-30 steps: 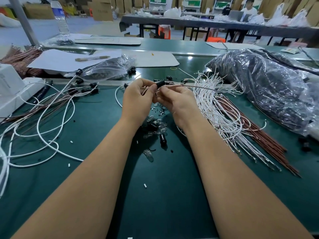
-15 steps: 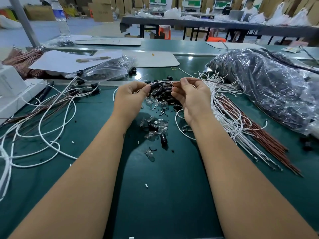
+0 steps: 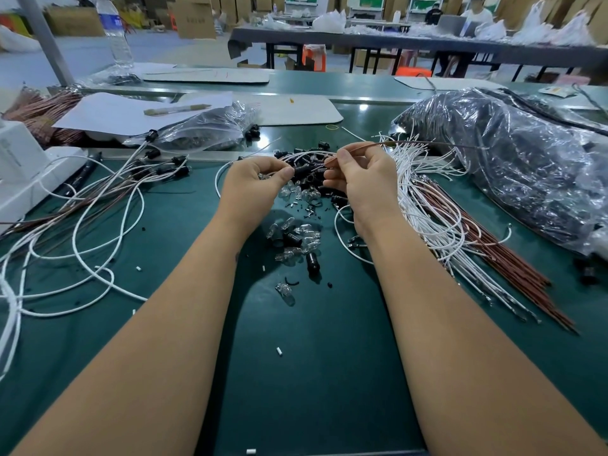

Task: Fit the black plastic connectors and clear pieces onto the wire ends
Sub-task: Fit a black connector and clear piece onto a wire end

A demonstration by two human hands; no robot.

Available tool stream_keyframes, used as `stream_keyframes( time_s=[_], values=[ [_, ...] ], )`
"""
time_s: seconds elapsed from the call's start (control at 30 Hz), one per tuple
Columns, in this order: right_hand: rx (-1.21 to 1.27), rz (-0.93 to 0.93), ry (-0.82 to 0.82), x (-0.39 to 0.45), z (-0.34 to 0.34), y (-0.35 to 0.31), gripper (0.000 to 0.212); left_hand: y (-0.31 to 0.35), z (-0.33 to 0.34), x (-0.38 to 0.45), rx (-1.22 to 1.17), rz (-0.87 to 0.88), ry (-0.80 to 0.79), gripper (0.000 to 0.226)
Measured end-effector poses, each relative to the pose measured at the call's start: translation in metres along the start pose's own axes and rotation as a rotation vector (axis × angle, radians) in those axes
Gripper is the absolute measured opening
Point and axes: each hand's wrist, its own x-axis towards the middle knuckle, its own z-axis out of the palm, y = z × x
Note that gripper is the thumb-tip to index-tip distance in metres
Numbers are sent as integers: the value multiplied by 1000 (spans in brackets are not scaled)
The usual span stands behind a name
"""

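- The left hand [image 3: 255,182] hovers above the green table [image 3: 312,373], its fingers curled and pinching a black connector [image 3: 304,172] between thumb and fingertips.
- A white wire [image 3: 227,169] arcs from that hand down to the left and back.
- The right hand [image 3: 365,179] sits just beside the left, fingers curled, pinching a brown wire [image 3: 427,144] that runs out to the right over the wire bundle.
- Directly beneath and between the hands lies a heap of loose black connectors [image 3: 312,156] mixed with clear pieces [image 3: 299,192].
- A second, smaller cluster of clear pieces and connectors [image 3: 297,241] lies nearer the person, between the forearms.
- A bundle of white and brown wires [image 3: 460,232] fans across the table to the right of the right hand.
- Finished wires with black connectors fitted [image 3: 158,166] sprawl on the left.
- A large crinkled plastic bag [image 3: 513,159] lies far right; a smaller bag [image 3: 204,126] sits behind the left hand.
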Motion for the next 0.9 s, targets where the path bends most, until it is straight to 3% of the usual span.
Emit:
stream_keyframes(
  time_s=[0.9],
  values=[
    [0,45,-69,-3,1,0,9,3,0,-2,16,6,8,10]
  ],
)
